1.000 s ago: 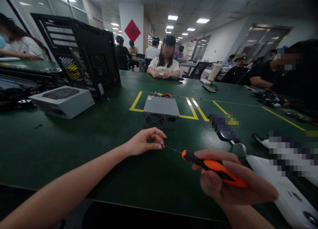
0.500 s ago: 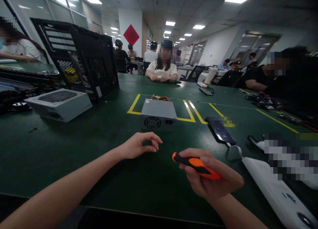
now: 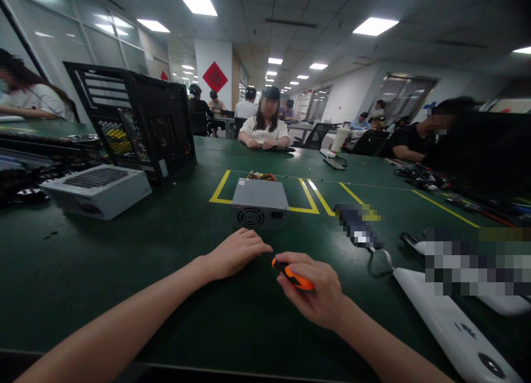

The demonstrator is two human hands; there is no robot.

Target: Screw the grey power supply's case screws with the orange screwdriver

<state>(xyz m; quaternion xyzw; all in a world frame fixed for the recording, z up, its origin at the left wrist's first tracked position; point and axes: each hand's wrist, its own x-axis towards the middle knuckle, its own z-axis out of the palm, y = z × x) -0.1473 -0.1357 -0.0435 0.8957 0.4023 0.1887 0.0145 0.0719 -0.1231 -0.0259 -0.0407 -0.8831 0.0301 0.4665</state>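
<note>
My right hand (image 3: 313,289) is closed around the orange and black handle of a screwdriver (image 3: 299,279). Its thin, dark shaft is hard to make out and points up and left toward my left hand. My left hand (image 3: 238,253) rests low over the table, back upward, fingers together and bent down; what they hold, if anything, is hidden. One fingertip reaches close to the screwdriver's front end. Just beyond my left hand stands a grey power supply (image 3: 260,193), with its fan grille and socket facing me and coloured cables behind it.
A black computer case (image 3: 172,134) stands at the left behind a second power supply (image 3: 99,189). To the right lie a phone (image 3: 359,228), its cable and a white power bank (image 3: 448,322). Yellow tape (image 3: 311,197) marks the green table (image 3: 186,327). A person (image 3: 265,125) sits opposite.
My left hand has turned from an open-sided pinch to palm down. My right hand has brought the screwdriver leftward, closer to it. The view has tilted up slightly.
</note>
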